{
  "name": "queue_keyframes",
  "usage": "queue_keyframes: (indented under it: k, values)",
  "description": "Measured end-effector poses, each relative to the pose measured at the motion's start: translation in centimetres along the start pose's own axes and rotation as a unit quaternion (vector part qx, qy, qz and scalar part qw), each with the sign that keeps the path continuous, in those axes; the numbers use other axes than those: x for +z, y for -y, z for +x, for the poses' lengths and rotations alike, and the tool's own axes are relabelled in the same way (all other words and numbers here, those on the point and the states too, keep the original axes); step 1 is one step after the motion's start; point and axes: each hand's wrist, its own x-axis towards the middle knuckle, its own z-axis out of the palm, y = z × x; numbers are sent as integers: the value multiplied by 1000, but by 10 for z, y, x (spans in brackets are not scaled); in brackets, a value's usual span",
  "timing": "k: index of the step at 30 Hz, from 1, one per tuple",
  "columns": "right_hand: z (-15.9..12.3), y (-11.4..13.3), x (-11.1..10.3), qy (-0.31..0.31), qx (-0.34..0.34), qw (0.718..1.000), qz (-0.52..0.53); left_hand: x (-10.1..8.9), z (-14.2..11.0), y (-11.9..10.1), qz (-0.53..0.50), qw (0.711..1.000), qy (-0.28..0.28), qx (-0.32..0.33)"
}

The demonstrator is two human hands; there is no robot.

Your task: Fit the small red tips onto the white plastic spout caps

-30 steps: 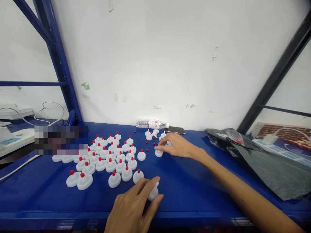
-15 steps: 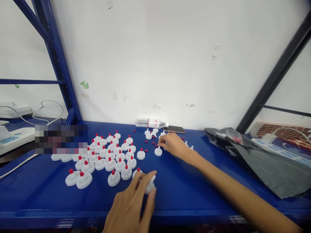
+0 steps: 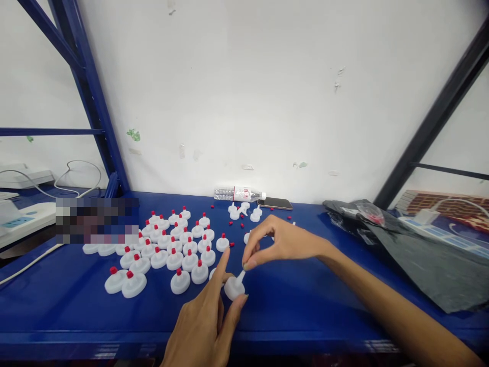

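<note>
My left hand [image 3: 206,321] grips a white nozzle cap [image 3: 234,288] between thumb and middle finger near the shelf's front, its index finger raised. My right hand [image 3: 277,242] hovers just above that cap's bare tip, thumb and index finger pinched together; what they pinch is too small to make out. To the left stand several white caps with red tips [image 3: 173,244] in a cluster. Loose red tips [image 3: 239,227] and a few untipped white caps [image 3: 244,210] lie farther back.
All of this rests on a blue shelf [image 3: 305,306]. A plastic water bottle [image 3: 239,194] and a phone [image 3: 275,204] lie against the white wall. A black plastic bag [image 3: 416,250] covers the right side. Blue shelf posts [image 3: 93,102] and a power strip [image 3: 19,219] are at left.
My right hand came back from the loose red tips toward me and now pinches above the cap. My left hand tilted the cap upright and lifted its index finger.
</note>
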Motion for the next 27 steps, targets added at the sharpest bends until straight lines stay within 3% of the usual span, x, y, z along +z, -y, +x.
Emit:
queue_keyframes:
  k: [10, 15, 21, 27]
  values:
    - [7, -13, 18, 10, -28, 999, 29, -1, -1, 2, 17, 999, 27, -26]
    - [6, -13, 16, 30, -23, 999, 24, -1, 1, -2, 10, 999, 24, -19]
    - [5, -10, 2, -67, -24, 993, -91, -3, -2, -18, -63, 997, -40, -12]
    - [25, -35, 34, -98, -38, 961, -257, -2, -4, -20, -50, 998, -36, 7]
